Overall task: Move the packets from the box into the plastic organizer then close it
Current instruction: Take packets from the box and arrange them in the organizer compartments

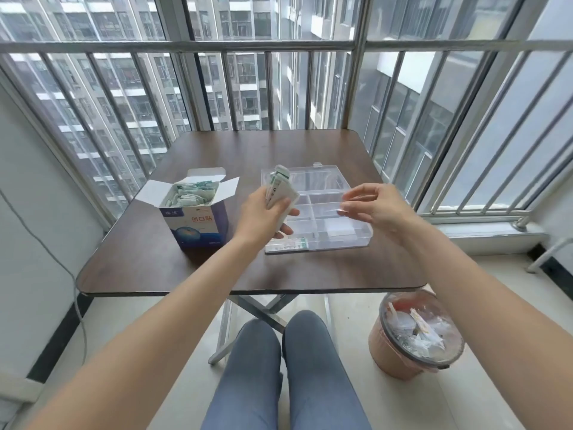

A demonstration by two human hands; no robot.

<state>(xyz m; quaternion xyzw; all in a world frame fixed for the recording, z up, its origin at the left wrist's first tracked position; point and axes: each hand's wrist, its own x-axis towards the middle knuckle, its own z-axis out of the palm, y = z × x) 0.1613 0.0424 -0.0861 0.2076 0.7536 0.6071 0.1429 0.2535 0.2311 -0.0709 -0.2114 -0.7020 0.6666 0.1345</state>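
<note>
Where the dark wood-grain table meets the window bars, 1 cardboard box stands with its 3 visible flaps open, printed blue and white, filled with loose white-and-green packets too many to count. Beside it to the right lies 1 clear plastic organizer, rectangular, divided into compartments, its lid open at the back. 1 packet lies flat in the front-left compartment. Left hand: fingers curled round a thin stack of packets, held upright above the organizer's left edge; count within the stack not legible. Right hand: raised over the organizer's middle, fingers loosely bent, thumb and forefinger close together; whether they pinch anything I cannot tell. 1 round lined waste bin stands on the floor, right.
</note>
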